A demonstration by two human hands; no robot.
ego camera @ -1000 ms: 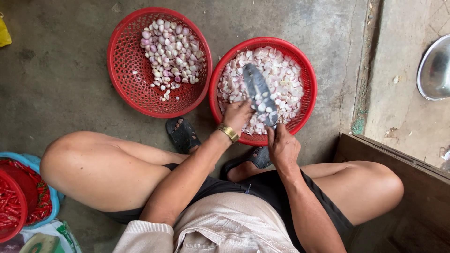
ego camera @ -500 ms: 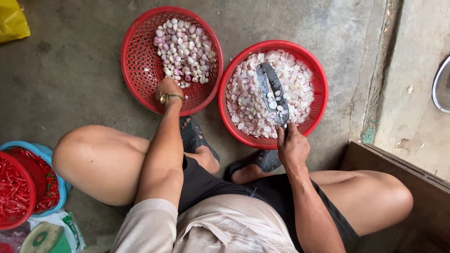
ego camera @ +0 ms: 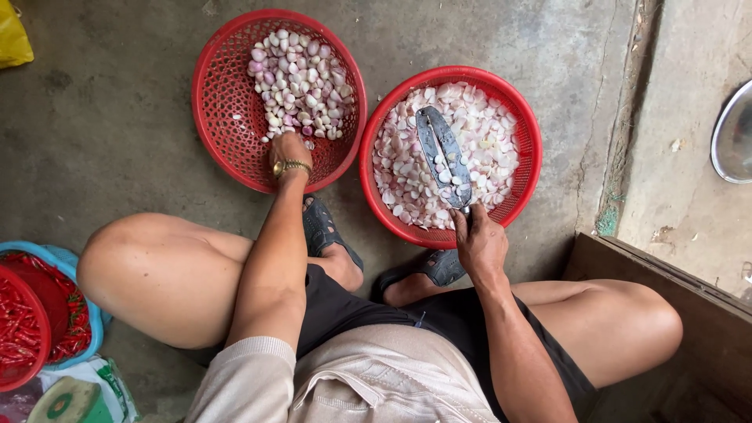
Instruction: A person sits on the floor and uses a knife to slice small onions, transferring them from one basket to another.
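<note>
Between cuts: fetching another shallot for the knife (ego camera: 443,155).
Left hand (ego camera: 290,149) curled into the whole bulbs in the left basket (ego camera: 227,117) (grip unclear); right hand (ego camera: 479,244) closed on the handle, blade resting over the slices in the right basket (ego camera: 526,149); next, a firm pick.

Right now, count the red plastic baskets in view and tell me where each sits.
3. One round red plastic basket of whole shallots under the left hand; one holding sliced shallots beneath the knife; a third with chillies at the left edge, partly cut off.
</note>
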